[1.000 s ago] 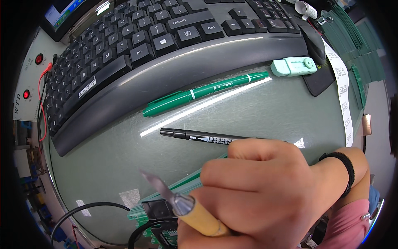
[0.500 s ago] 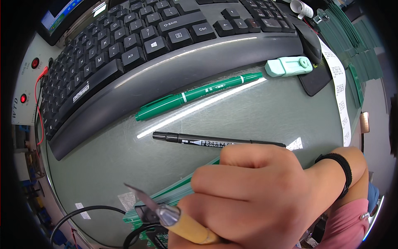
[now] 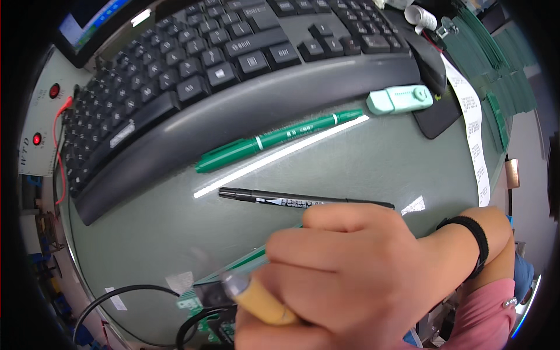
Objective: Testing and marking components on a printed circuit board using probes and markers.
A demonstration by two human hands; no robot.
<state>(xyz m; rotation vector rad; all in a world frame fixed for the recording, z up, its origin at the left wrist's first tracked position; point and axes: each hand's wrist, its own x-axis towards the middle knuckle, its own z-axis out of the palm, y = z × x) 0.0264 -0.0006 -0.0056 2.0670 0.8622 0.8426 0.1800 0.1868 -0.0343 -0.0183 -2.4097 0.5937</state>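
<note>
In my right hand [image 3: 356, 274], which reaches in from the right, is a craft knife with a yellow handle [image 3: 265, 303] and a metal collar. My fingers are curled round the handle. The blade points up and left and is smeared by motion. Just beneath it lies a green circuit board [image 3: 204, 331] with a black connector block [image 3: 213, 293], partly covered by my hand. A black cable [image 3: 140, 287] curves in from the left towards the board. A black marker [image 3: 280, 199] lies just beyond my knuckles. My left hand does not show.
A black keyboard [image 3: 233, 87] spans the far side of the desk. In front of it lie a green double-ended marker [image 3: 286, 138] and a mint-green correction tape [image 3: 399, 99]. A mouse [image 3: 429, 61], a paper strip [image 3: 471, 128] and stacked green boards [image 3: 496, 46] are at the right. A white box with red switches [image 3: 45, 116] stands left.
The knife blade has gone from sharp to blurred near the board, with the handle shifted only slightly. The whole view has moved a little; the things on the desk keep their places.
</note>
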